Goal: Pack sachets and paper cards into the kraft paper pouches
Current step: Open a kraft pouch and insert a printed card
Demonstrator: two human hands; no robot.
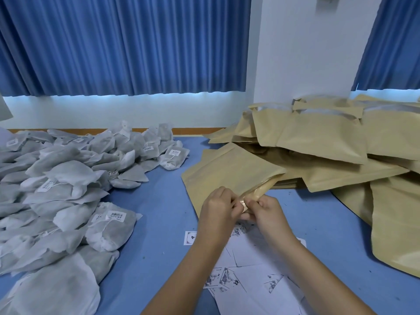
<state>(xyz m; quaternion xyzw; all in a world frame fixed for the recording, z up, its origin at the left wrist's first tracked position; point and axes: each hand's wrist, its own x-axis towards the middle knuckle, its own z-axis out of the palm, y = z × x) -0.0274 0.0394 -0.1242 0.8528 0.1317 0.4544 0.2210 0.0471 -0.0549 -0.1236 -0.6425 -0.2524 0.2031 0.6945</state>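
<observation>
A kraft paper pouch (229, 171) lies flat on the blue table in front of me, its near corner lifted. My left hand (219, 206) and my right hand (267, 211) both pinch that corner at the pouch's mouth, fingertips close together. White paper cards (252, 276) with dark printed figures are spread under my forearms near the table's front. A big heap of grey-white fabric sachets (63, 183) with barcode labels covers the left side of the table.
A loose pile of kraft pouches (336, 142) fills the right and far right, some overhanging the one I hold. Bare blue tabletop (159, 201) runs between sachets and pouches. Blue curtains (127, 42) and a white wall stand behind.
</observation>
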